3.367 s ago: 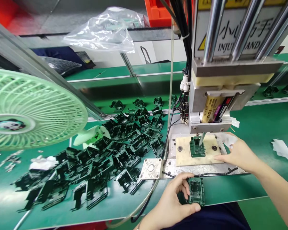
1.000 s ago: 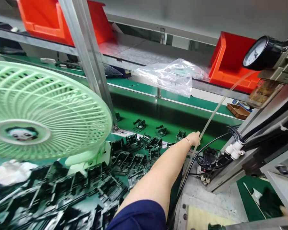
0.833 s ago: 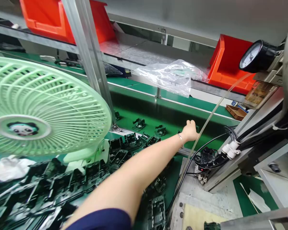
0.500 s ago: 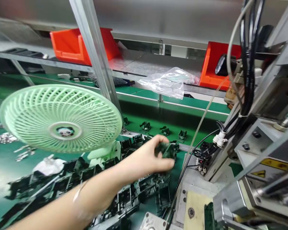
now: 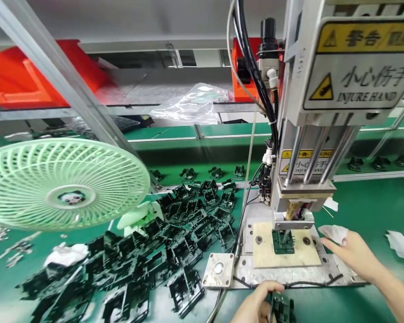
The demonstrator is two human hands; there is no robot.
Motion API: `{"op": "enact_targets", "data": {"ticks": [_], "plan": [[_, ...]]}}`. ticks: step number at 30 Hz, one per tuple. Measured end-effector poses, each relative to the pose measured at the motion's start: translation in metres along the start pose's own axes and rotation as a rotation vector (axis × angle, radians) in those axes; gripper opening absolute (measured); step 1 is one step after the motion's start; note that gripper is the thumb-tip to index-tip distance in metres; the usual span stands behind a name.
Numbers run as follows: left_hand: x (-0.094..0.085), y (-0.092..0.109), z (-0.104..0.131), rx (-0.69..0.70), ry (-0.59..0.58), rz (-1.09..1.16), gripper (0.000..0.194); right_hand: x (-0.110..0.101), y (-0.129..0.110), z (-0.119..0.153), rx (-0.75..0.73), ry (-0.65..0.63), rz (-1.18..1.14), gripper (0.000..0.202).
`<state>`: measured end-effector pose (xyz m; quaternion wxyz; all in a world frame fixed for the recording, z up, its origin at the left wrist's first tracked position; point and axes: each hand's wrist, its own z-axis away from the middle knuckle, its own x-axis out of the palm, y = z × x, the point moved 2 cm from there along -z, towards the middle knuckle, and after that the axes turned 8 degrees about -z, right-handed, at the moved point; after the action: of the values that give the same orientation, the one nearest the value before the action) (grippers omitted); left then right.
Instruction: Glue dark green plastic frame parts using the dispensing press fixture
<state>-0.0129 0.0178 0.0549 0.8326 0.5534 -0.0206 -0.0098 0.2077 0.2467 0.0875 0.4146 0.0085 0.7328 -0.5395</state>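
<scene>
My left hand (image 5: 257, 304) is at the bottom edge, in front of the press, its fingers closed on a dark plastic frame part (image 5: 282, 308). The lower end of that part is cut off by the picture's edge. Beside the right side of the press base is my right hand (image 5: 355, 253), with fingers stretched out toward the press and a white covering (image 5: 334, 233) over a fingertip. A similar dark part (image 5: 283, 244) sits on the cream fixture plate (image 5: 265, 258), under the press head (image 5: 294, 217).
Many dark frame parts (image 5: 185, 246) lie heaped left of the press (image 5: 316, 154). A green fan (image 5: 67, 184) stands at the left. A square metal button plate (image 5: 218, 270) and cables are in front. Red bins (image 5: 23, 80) sit on the shelf behind.
The view has swung right, bringing the press and my right hand into sight. My left hand has come back from the far end of the heap to the front of the press, holding a dark part.
</scene>
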Motion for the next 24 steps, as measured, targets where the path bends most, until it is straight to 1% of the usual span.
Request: {"op": "enact_targets", "data": {"ticks": [1, 2, 3, 4, 6, 7, 8, 11, 15, 17, 20, 24], "plan": [[0.003, -0.009, -0.007, -0.012, 0.010, 0.000, 0.052, 0.001, 0.000, 0.003, 0.018, 0.027, -0.003, 0.041], [0.005, -0.019, -0.012, -0.025, 0.013, -0.006, 0.055, 0.001, 0.001, 0.004, 0.029, 0.061, -0.016, 0.042], [0.008, -0.027, -0.017, -0.029, 0.013, -0.014, 0.063, 0.001, 0.002, 0.004, 0.029, 0.092, -0.029, 0.043], [0.010, -0.035, -0.021, -0.018, 0.017, -0.024, 0.076, 0.001, 0.003, 0.003, 0.023, 0.114, -0.039, 0.044], [0.012, -0.047, -0.023, 0.037, 0.050, -0.046, 0.101, 0.000, 0.006, 0.001, 0.010, 0.117, -0.048, 0.044], [0.013, -0.051, -0.023, 0.077, 0.077, -0.059, 0.107, 0.000, 0.007, 0.000, 0.008, 0.110, -0.047, 0.045], [0.013, -0.053, -0.022, 0.119, 0.102, -0.075, 0.109, 0.000, 0.008, 0.000, 0.010, 0.104, -0.045, 0.045], [0.014, -0.052, -0.015, 0.189, 0.159, -0.113, 0.098, 0.000, 0.011, 0.001, 0.011, 0.094, -0.033, 0.045], [0.014, -0.039, -0.008, 0.201, 0.150, -0.130, 0.088, 0.002, 0.016, 0.003, 0.006, 0.092, -0.014, 0.041], [0.014, -0.038, -0.008, 0.194, 0.138, -0.127, 0.087, 0.003, 0.019, 0.003, 0.009, 0.090, -0.004, 0.041], [0.014, -0.044, -0.011, 0.189, 0.156, -0.113, 0.090, 0.005, 0.023, 0.002, 0.003, 0.085, 0.001, 0.041], [0.013, -0.056, -0.015, 0.215, 0.166, -0.102, 0.090, 0.005, 0.023, 0.002, 0.023, 0.076, 0.028, 0.036]]}}
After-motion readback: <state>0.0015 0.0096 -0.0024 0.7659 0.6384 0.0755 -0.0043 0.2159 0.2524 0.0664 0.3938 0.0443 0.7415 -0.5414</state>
